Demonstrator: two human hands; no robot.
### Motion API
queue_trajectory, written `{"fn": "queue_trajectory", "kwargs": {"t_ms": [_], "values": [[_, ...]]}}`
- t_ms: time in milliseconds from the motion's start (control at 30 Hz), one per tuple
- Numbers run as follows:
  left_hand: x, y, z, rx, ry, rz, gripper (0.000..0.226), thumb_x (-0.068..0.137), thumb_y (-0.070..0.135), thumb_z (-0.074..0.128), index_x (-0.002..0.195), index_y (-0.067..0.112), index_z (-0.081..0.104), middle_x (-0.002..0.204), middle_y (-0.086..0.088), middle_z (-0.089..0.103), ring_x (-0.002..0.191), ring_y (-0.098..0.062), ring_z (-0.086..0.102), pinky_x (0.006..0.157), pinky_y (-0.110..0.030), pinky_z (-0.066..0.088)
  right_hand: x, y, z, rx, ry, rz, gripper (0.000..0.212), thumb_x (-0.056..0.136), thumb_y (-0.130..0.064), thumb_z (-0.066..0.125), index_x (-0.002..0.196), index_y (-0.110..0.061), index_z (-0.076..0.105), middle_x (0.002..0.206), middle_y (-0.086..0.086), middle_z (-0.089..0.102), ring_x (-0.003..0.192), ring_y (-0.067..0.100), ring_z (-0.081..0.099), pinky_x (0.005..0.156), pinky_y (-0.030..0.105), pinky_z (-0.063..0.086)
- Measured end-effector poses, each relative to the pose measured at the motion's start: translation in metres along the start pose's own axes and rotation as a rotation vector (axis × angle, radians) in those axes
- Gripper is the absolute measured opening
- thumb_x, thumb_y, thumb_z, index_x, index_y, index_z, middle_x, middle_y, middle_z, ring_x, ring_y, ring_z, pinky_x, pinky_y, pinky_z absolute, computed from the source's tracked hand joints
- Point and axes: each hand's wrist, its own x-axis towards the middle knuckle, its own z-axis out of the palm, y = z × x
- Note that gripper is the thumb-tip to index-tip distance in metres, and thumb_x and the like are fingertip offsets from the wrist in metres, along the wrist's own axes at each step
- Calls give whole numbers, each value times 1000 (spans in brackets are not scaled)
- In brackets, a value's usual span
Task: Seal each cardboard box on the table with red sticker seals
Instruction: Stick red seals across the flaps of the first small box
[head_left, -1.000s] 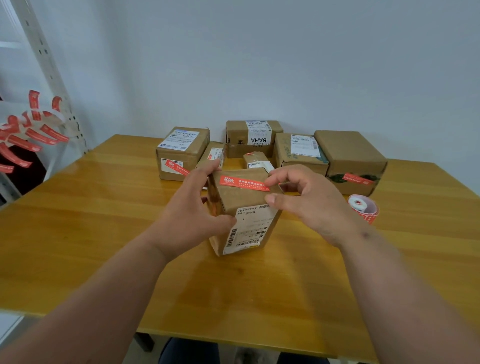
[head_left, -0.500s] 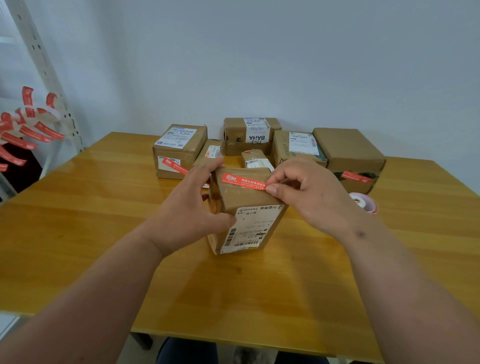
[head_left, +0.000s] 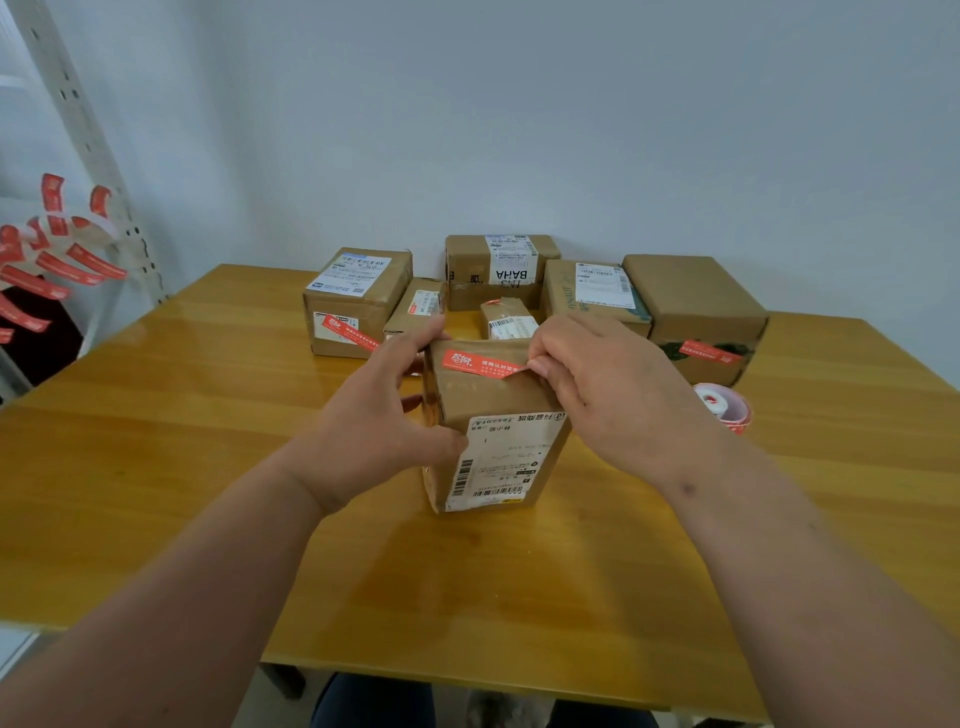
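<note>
A person's two hands work on a cardboard box (head_left: 488, 431) standing upright near the middle of the table (head_left: 156, 467). The left hand (head_left: 374, 415) grips the box's left side, thumb on the front face and fingers curled round the top edge. The right hand (head_left: 608, 395) has moved in from a second ago: its fingertips, then just off the label's end, now pinch and press the right end of the red sticker seal (head_left: 480, 362) at the box's top right corner. The seal lies mostly flat across the top, so this box looks nearly sealed. Toward the far edge sit six more boxes; at least two show red seals. The sticker roll (head_left: 724, 408) lies toward the right edge.
</note>
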Motion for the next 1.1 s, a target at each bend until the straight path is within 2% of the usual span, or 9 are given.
{"fn": "queue_trajectory", "kwargs": {"t_ms": [100,200,300,467,700,833,967,1100], "values": [[0,-2,-1,-33,-5,-11,105,56,28,81,145,43,30,134,22,47,126,2,41,108,-35,42,1,-3,-1,-62,22,-55,17,96,-23,42,86,-14,52,81,0,54,67,23,49,55,37,44],[0,-3,-2,-35,-18,-12,109,51,37,82,146,42,29,134,23,48,128,3,40,107,-34,41,4,-7,-2,-114,12,-83,4,91,-14,50,87,-15,51,83,1,55,63,21,45,52,31,37],[0,-5,-3,-40,-28,-13,110,50,38,81,147,41,28,135,25,47,128,4,40,107,-33,41,5,-7,-2,-177,17,-74,21,83,0,63,90,-15,50,90,3,58,57,18,38,48,26,30],[0,-7,-3,-56,-36,-16,110,51,36,81,147,41,28,135,26,47,129,4,39,106,-33,41,5,-10,-1,-198,28,-59,31,80,3,67,94,-16,47,99,6,59,54,17,38,44,16,15],[0,-8,-4,-45,-38,-8,113,48,41,83,147,41,27,136,26,47,129,5,40,103,-31,43,8,-13,1,-209,24,-60,38,73,10,65,95,-14,46,105,9,56,50,21,42,42,16,14],[0,-8,-5,-27,-41,-4,112,52,35,84,148,42,26,136,24,47,128,5,40,102,-34,46,11,-14,-1,-203,27,-71,41,71,13,64,94,-15,44,104,8,54,49,21,41,42,15,13],[0,-8,-7,9,-48,3,111,57,26,85,149,42,24,139,23,42,129,1,40,101,-35,48,14,-18,-3,-198,44,-100,40,70,14,64,94,-13,47,102,10,55,46,19,36,38,19,21],[1,-8,-8,50,-59,26,110,66,14,86,151,38,20,140,24,38,127,1,41,100,-29,47,19,-19,-6,-207,94,-134,46,66,16,65,94,-14,45,99,10,56,46,18,25,39,15,10]]}}
